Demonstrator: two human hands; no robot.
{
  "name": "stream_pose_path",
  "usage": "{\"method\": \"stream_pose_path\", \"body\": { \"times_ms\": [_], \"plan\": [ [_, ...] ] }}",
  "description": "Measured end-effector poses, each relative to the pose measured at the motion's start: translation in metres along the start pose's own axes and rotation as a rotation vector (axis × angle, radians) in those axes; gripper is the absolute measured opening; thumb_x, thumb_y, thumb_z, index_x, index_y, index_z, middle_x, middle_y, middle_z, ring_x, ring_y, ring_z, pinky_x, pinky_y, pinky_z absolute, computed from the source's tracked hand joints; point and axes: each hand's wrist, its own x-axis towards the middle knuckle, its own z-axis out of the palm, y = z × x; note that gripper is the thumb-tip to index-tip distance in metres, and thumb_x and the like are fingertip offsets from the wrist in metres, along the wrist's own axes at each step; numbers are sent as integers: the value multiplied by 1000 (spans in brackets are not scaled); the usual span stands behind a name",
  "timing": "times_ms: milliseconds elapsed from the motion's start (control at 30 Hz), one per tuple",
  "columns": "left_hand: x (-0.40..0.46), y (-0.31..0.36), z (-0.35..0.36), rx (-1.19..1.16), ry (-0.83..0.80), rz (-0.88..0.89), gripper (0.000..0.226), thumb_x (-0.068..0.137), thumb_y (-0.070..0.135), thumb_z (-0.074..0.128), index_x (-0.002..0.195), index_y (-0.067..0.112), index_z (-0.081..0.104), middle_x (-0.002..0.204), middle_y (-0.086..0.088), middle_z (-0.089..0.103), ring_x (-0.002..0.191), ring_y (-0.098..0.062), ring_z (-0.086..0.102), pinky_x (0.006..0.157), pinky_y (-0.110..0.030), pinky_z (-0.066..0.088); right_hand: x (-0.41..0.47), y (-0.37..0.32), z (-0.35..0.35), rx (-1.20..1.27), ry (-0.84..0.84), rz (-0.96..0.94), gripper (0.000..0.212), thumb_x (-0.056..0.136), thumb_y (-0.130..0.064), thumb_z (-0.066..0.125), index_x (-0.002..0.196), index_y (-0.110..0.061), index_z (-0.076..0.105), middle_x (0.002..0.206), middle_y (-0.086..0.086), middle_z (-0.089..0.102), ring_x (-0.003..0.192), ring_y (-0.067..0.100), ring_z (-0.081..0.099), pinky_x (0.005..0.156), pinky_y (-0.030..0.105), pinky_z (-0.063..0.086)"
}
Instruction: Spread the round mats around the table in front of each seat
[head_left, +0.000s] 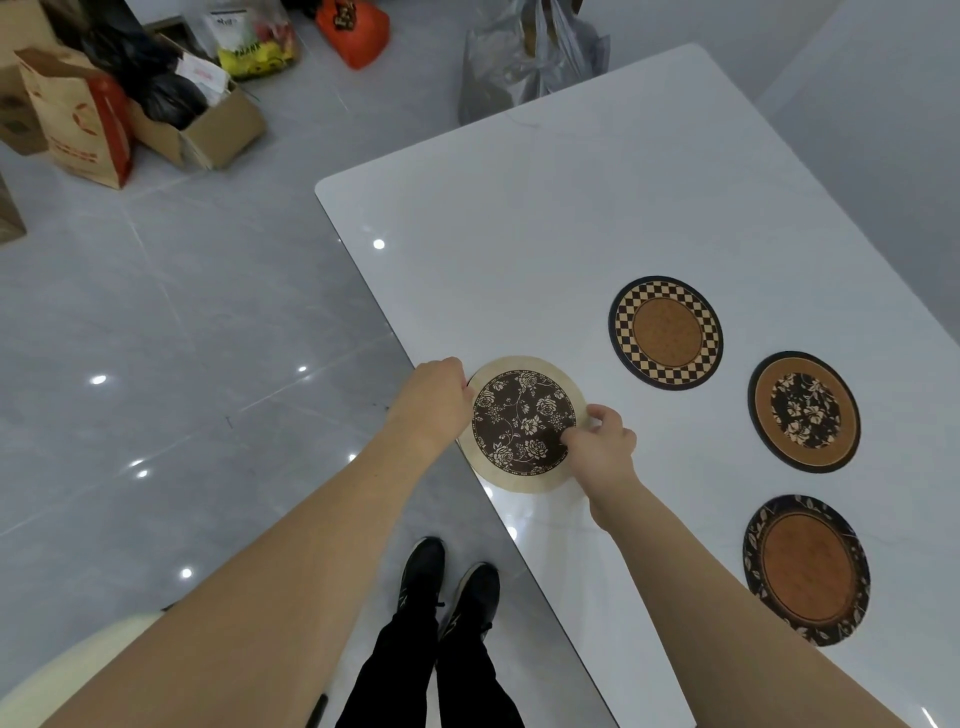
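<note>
A round mat with a pale rim and a dark floral centre (521, 422) lies at the near left edge of the white table (545, 208). My left hand (435, 399) grips its left rim and my right hand (602, 441) pinches its right rim. Three other round mats lie flat further right: a checkered-rim mat (666, 332), a brown mat with a dark floral centre (804, 411), and a leaf-rim mat with an orange centre (807, 569).
A cream chair seat (67, 670) shows at the bottom left. My feet in black shoes (447, 587) stand by the table edge. Cardboard boxes (208, 130), paper and plastic bags (524, 57) crowd the grey tiled floor beyond the table's far corner.
</note>
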Motion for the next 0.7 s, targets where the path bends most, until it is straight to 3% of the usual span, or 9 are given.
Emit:
{"method": "stream_pose_path", "body": {
  "times_ms": [167, 267, 333, 467, 567, 700],
  "plan": [
    [1, 0, 2, 31, -13, -27, 19, 93, 21, 48, 81, 6, 52, 92, -15, 65, 83, -32, 58, 62, -33, 41, -1, 0, 0, 34, 14, 34, 50, 86, -16, 48, 134, -26, 38, 134, 6, 31, 118, 33, 43, 97, 45, 42],
    [-8, 1, -7, 28, 27, -84, 24, 96, 25, 46, 95, 3, 56, 102, -16, 62, 86, -31, 55, 66, -34, 41, -12, -6, -4, -91, 30, -3, 56, 86, -19, 48, 140, -19, 34, 139, 10, 32, 122, 34, 40, 100, 45, 38],
    [-21, 0, -22, 37, 88, -112, 30, 99, 27, 41, 107, 1, 53, 110, -18, 59, 99, -35, 56, 77, -39, 43, -25, -16, -6, -250, 62, -161, 59, 86, -17, 49, 142, -11, 31, 143, 15, 34, 130, 35, 33, 109, 47, 30],
    [-50, -4, -74, 105, 224, -87, 34, 101, 28, 37, 122, 3, 47, 125, -17, 53, 111, -35, 54, 84, -41, 45, -61, -55, -6, -475, 12, -634, 59, 88, -10, 47, 143, -2, 29, 146, 16, 35, 138, 30, 24, 116, 37, 18],
    [-75, -14, -124, 110, 349, -82, 41, 101, 26, 37, 136, 5, 41, 142, -15, 43, 127, -34, 43, 101, -40, 38, -94, -98, 0, -584, -86, -886, 60, 91, -12, 44, 146, -3, 22, 152, 14, 27, 143, 28, 17, 119, 38, 13],
    [-111, -36, -192, 236, 557, -74, 46, 99, 17, 42, 142, 3, 35, 148, -16, 38, 133, -34, 36, 114, -40, 26, -146, -157, 14, -665, -111, -1154, 61, 91, -11, 44, 147, -3, 20, 155, 14, 24, 144, 28, 15, 120, 36, 10]
  ]
}}
